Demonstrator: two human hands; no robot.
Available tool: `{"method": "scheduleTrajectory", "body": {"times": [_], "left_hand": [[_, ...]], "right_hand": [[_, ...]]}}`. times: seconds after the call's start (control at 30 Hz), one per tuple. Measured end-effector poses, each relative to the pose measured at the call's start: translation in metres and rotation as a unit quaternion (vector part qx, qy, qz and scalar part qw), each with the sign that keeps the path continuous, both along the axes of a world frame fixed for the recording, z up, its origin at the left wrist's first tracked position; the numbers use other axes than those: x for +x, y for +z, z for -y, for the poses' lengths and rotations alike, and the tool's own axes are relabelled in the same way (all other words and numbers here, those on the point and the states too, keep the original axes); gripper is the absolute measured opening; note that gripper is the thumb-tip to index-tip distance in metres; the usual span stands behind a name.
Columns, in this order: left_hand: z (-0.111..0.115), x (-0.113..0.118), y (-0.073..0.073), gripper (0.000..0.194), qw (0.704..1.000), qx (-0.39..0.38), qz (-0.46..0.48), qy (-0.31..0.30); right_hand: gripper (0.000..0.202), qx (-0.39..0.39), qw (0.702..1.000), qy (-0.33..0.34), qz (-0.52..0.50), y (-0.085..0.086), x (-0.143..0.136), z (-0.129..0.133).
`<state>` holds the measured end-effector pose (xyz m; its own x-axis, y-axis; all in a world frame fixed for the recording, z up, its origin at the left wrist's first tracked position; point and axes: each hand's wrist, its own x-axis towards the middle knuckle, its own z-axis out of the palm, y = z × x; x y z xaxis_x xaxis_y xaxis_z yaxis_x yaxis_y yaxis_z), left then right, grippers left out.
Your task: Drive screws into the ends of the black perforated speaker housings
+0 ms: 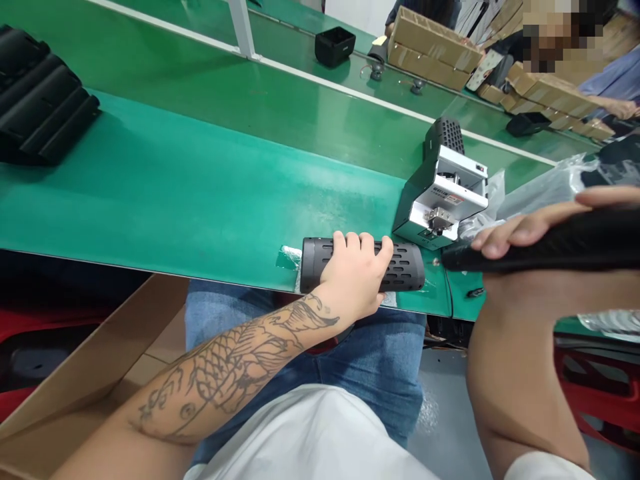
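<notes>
My left hand is wrapped over a black slotted housing lying lengthwise near the table's front edge. The housing has rows of oblong holes and a smooth left end. A pale pad shows partly beneath it. At the right, my right hand grips a long black electric screwdriver, held almost level with its thin tip pointing left, close to the housing's right end. A silver-and-black screw feeder stands just behind the housing and the screwdriver's tip.
Several black housings are stacked at the far left. Another slotted housing stands behind the feeder. Plastic wrap lies at the right. Across the white rail are an open black box, cardboard boxes and other people.
</notes>
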<state>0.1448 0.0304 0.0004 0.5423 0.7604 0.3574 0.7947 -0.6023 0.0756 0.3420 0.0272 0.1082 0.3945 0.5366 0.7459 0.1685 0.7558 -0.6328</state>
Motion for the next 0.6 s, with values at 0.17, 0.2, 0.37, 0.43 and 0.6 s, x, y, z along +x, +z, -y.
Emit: {"method": "scheduleTrajectory", "body": {"times": [0.17, 0.2, 0.37, 0.43, 0.6], "left_hand": [[0.0, -0.007, 0.005, 0.103, 0.999, -0.02, -0.013, -0.021], [-0.001, -0.011, 0.006, 0.105, 0.999, -0.026, -0.021, -0.032], [-0.005, -0.032, 0.01, 0.114, 0.997, -0.029, -0.044, -0.049], [-0.006, -0.038, 0.011, 0.114, 0.998, -0.028, -0.043, -0.042], [-0.007, -0.041, 0.011, 0.103, 0.997, -0.047, -0.037, -0.038]], "right_hand": [[0.071, 0.131, 0.978, -0.157, -0.044, 0.001, 0.008, -0.061], [0.071, 0.139, 0.975, -0.166, -0.04, -0.002, 0.011, -0.07], [0.076, 0.129, 0.981, -0.144, -0.002, -0.018, 0.022, -0.085], [0.076, 0.109, 0.985, -0.133, 0.009, -0.021, 0.019, -0.08], [0.079, 0.036, 0.991, -0.131, -0.015, -0.006, 0.008, -0.054]]}}
